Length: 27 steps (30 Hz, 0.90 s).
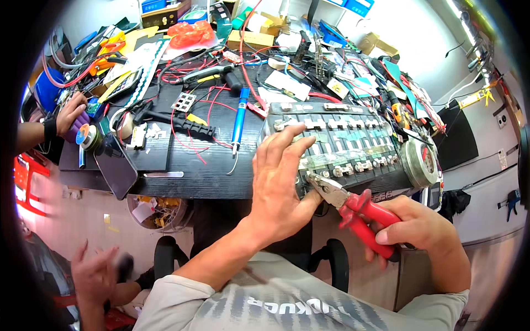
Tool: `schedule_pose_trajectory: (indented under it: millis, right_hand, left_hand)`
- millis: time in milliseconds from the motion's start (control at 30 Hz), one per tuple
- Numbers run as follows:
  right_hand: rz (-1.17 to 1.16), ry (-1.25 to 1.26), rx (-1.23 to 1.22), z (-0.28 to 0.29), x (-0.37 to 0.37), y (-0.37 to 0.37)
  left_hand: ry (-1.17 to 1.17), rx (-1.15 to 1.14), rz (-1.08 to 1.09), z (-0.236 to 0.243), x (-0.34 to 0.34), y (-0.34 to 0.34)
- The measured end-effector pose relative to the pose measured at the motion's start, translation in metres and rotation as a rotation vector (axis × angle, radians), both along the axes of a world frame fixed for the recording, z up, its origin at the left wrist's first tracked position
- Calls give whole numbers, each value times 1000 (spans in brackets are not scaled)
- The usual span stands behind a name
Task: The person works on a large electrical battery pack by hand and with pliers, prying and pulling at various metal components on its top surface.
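At black tabletop edge (pixel 215 186), I've right hand (pixel 422 226) clenching one red-handled steel pliers (pixel 360 214); left hand (pixel 281 190) splayed on one dark metal-tabbed block (pixel 360 144).

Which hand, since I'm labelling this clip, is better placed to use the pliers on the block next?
Probably the right hand: it grips the red pliers, with their tips at the block. The left hand lies over the block's left end, perhaps steadying it.
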State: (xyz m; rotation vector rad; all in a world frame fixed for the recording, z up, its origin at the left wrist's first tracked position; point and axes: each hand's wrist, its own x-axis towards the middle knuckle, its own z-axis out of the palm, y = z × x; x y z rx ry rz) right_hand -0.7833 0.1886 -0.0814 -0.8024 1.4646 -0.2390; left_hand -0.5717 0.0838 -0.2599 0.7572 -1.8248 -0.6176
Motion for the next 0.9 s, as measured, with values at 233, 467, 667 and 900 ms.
schedule_pose_trajectory:
  millis: [233,467,667,900]
  right_hand:
    - [14,-170,-34,-21,-15,10]
    - [81,65,-204,-6,-16,28]
    - [282,291,-626,-7,-15,39]
    - [510,1041,-884,-12,1,51]
  left_hand:
    - [-78,-42,-47,2,14,-4]
    - [84,-23,-181,3,27,-10]
    - [44,-47,-201,12,28,-12]
    - [-90,-93,-191,33,30,-22]
